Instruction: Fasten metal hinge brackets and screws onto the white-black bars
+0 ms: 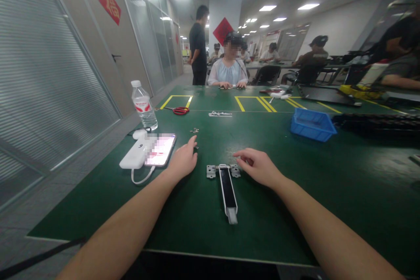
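On the green table lies a long black strip with a white edge [228, 190], its near end clear or pale. At its far end sits a silver metal bracket that looks like a hinge [211, 171], with a plate on each side. My left hand [183, 157] rests left of the bracket, fingers stretched forward and thumb apart, close to several small metal pieces [194, 131]. Another small dark piece [196, 147] shows beside its fingers. Right of the bracket is my right hand [257, 166], fingers loosely bent and apart, fingertips just over the bracket's right plate; contact is unclear.
At left stand a water bottle [144, 107], a white power bank [134, 154] and a phone [160, 151], joined by a cable. Red-handled scissors [181, 110], thin white parts [220, 114] and a blue bin [313, 124] lie farther off. A person [229, 68] sits opposite.
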Motion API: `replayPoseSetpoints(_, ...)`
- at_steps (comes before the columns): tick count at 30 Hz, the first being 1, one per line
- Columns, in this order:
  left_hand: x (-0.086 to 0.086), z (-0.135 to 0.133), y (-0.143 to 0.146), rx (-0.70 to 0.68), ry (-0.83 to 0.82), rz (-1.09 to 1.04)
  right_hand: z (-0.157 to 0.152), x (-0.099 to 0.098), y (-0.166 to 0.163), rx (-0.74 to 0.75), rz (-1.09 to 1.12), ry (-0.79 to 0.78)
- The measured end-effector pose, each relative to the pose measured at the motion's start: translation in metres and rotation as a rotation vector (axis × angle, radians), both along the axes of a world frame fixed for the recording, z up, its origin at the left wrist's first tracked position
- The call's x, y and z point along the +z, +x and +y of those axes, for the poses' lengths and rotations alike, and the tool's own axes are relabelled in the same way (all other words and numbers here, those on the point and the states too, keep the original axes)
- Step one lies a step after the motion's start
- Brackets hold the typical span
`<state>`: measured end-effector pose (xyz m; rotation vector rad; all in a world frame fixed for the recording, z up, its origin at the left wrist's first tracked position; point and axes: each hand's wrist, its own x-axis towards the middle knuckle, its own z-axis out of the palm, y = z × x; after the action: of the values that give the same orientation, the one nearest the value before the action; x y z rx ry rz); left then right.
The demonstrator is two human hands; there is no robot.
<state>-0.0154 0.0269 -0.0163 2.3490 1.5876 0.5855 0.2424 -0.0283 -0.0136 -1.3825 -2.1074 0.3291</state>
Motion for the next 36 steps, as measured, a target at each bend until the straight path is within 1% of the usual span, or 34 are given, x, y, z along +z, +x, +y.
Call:
replayPoseSetpoints(4, -0.003, 0.005, -0.003, 0.010, 0.017, -0.037, -0.001, 0.001, -0.001, 0.005, -0.019, -0.010)
replayPoseSetpoints(10, -0.008, 0.010, -0.006, 0.033, 0.070, -0.039, -0.001, 0.001, -0.002, 0.009, -0.032, -0.030)
replayPoseSetpoints(14, -0.006, 0.009, -0.006, 0.023, 0.105, -0.007, -0.001, 0.001, -0.003, 0.025, -0.040, -0.031)
replayPoseSetpoints(21, -0.001, 0.008, -0.007, 0.012, 0.094, 0.070, -0.001, 0.000, -0.003, 0.045, -0.043, -0.028)
replayPoseSetpoints(25, 0.000, 0.005, -0.005, -0.011, 0.109, 0.059, -0.001, -0.001, -0.002, 0.052, -0.044, -0.033)
replayPoseSetpoints(29, 0.002, 0.001, 0.000, -0.087, 0.123, -0.018, 0.000, -0.002, -0.002, 0.057, -0.041, -0.034)
replayPoseSetpoints(36, 0.008, -0.011, 0.010, -0.315, 0.205, -0.163, -0.001, 0.000, -0.003, 0.067, -0.053, -0.052)
